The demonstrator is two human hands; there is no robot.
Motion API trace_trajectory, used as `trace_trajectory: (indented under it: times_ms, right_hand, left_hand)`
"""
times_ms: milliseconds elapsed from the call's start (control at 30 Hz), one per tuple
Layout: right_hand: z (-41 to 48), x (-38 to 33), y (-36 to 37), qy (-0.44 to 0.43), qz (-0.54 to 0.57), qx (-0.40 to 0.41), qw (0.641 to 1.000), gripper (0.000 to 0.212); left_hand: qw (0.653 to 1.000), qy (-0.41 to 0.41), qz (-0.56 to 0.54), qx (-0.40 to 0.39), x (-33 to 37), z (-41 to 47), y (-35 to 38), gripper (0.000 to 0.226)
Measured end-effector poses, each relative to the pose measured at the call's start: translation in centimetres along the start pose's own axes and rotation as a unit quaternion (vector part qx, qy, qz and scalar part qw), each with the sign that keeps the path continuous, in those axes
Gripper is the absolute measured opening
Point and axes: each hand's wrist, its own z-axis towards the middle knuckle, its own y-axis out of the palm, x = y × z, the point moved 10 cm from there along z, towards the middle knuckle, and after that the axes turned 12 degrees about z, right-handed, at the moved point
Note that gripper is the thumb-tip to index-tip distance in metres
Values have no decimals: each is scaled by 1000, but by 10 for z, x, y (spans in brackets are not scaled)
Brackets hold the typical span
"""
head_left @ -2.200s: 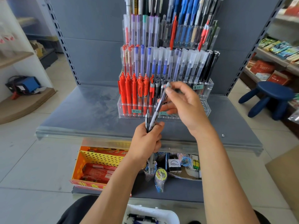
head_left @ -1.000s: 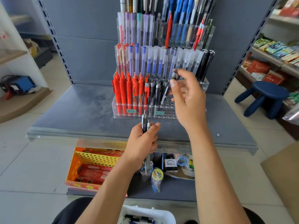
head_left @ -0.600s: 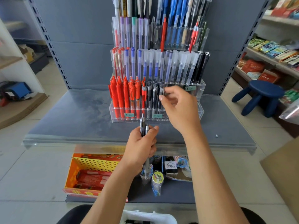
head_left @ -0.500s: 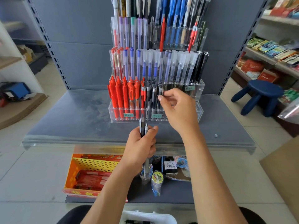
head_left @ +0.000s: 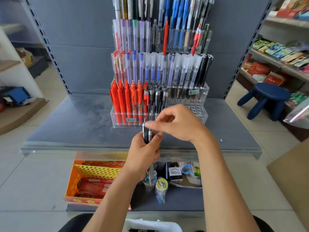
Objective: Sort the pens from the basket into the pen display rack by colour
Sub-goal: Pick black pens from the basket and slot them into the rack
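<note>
A clear tiered pen display rack (head_left: 199, 114) stands on the grey shelf (head_left: 75, 124). Its bottom row holds red pens (head_left: 122, 101) on the left and dark grey pens (head_left: 157, 97) beside them, with bare holes to the right. My left hand (head_left: 142, 153) grips a small bunch of dark pens (head_left: 146, 133) upright in front of the rack. My right hand (head_left: 178, 124) is at their tops, index finger and thumb pinching one pen. The rim of the white basket (head_left: 150, 226) shows at the bottom edge.
A yellow-orange basket (head_left: 93, 181) and small packaged goods (head_left: 173, 173) sit on the lower shelf under my hands. To the right are a blue stool (head_left: 267, 97), a cardboard box (head_left: 292, 173) and stocked side shelves (head_left: 275, 54).
My right hand set a dark pen into the bottom row, let go, then dropped back to the bunch in my left hand. The left hand stayed put.
</note>
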Motion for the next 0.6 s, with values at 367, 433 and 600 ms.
trace_trajectory:
  times_ms: [367, 433, 600]
  right_hand:
    - [1, 5, 19, 19, -42, -39, 998, 22]
    - [2, 3, 21, 19, -31, -36, 999, 14]
    - [3, 0, 19, 10, 8, -1, 1000, 7]
  left_hand:
    - [1000, 10, 2, 6, 2, 0, -2, 14]
    - [1000, 8, -7, 5, 3, 0, -2, 15]
    - [1000, 6, -2, 4, 3, 1, -1, 17]
